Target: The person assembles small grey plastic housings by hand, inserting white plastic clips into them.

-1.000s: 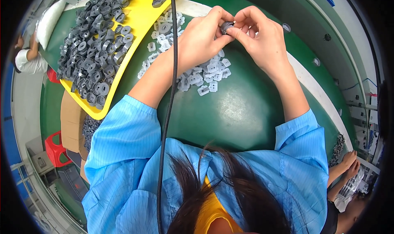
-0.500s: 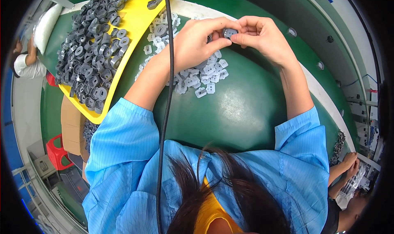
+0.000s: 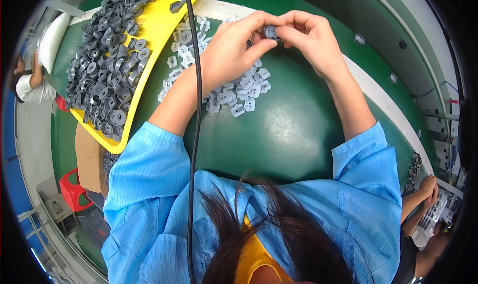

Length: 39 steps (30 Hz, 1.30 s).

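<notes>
I am holding a small gray part [image 3: 269, 32] at my left hand's [image 3: 230, 47] two o'clock and my right hand's [image 3: 312, 41] nine, its long axis being too hidden to tell.

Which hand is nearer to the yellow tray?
Left. The left hand is to the right of the yellow tray, apart from it; the right hand is farther right, past the left one.

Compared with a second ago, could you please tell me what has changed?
The small grey part has turned between the left hand and right hand, showing a different side; both hands kept hold. The view shifted slightly. The yellow tray and pale pieces stayed in place.
</notes>
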Each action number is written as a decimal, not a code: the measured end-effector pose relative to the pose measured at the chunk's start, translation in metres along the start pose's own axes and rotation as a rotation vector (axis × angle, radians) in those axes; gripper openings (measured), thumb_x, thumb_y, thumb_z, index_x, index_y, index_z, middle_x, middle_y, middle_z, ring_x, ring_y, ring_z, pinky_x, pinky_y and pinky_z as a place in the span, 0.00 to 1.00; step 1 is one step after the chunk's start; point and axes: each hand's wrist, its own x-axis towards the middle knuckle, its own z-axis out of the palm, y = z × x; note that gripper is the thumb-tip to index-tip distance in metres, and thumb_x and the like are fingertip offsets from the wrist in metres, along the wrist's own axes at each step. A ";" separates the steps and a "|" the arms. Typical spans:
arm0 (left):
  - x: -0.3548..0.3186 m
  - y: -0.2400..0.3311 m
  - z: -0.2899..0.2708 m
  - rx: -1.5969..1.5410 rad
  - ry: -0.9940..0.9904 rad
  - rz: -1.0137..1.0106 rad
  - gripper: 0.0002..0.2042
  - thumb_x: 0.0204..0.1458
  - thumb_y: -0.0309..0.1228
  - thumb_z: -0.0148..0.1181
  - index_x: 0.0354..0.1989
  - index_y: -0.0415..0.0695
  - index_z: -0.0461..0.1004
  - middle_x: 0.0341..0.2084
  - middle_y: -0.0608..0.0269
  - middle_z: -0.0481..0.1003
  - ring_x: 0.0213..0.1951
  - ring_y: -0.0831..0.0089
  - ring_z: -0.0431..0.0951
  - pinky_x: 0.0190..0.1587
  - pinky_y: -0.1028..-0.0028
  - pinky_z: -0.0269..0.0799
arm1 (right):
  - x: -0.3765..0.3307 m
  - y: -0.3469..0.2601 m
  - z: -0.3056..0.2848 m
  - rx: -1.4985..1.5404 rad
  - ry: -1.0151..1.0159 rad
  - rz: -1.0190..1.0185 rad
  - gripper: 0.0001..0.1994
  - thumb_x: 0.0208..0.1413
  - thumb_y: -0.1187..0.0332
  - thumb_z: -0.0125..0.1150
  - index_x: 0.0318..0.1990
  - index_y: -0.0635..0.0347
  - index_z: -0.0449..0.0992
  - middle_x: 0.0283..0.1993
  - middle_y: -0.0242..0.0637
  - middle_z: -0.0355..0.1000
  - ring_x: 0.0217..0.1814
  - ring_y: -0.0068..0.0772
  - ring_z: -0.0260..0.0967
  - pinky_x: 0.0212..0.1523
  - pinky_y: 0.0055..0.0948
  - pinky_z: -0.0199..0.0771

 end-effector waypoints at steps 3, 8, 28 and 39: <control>0.000 0.000 -0.004 0.013 -0.014 -0.014 0.22 0.47 0.23 0.61 0.53 0.43 0.67 0.33 0.61 0.73 0.28 0.76 0.73 0.35 0.75 0.71 | 0.002 0.001 0.004 0.109 -0.022 -0.055 0.10 0.48 0.69 0.63 0.37 0.65 0.77 0.31 0.30 0.74 0.32 0.17 0.68 0.35 0.19 0.68; -0.010 0.003 -0.019 0.119 -0.062 -0.129 0.32 0.44 0.23 0.64 0.60 0.46 0.59 0.49 0.57 0.66 0.42 0.72 0.76 0.46 0.72 0.72 | 0.013 0.023 -0.025 -0.356 0.267 0.016 0.14 0.47 0.67 0.64 0.42 0.61 0.77 0.33 0.34 0.76 0.34 0.23 0.72 0.39 0.25 0.73; -0.008 -0.018 -0.003 0.263 0.109 0.099 0.25 0.43 0.22 0.63 0.53 0.46 0.68 0.43 0.58 0.71 0.40 0.64 0.76 0.42 0.70 0.74 | -0.031 -0.020 0.011 -0.596 -0.400 -0.429 0.08 0.42 0.78 0.61 0.34 0.64 0.77 0.32 0.43 0.74 0.38 0.47 0.72 0.41 0.36 0.72; -0.002 -0.004 -0.003 0.144 0.102 -0.038 0.15 0.45 0.28 0.64 0.42 0.40 0.73 0.29 0.52 0.77 0.31 0.58 0.78 0.36 0.67 0.74 | -0.007 -0.014 0.003 -0.176 0.030 -0.079 0.08 0.47 0.67 0.66 0.31 0.63 0.78 0.26 0.32 0.74 0.27 0.20 0.69 0.31 0.22 0.69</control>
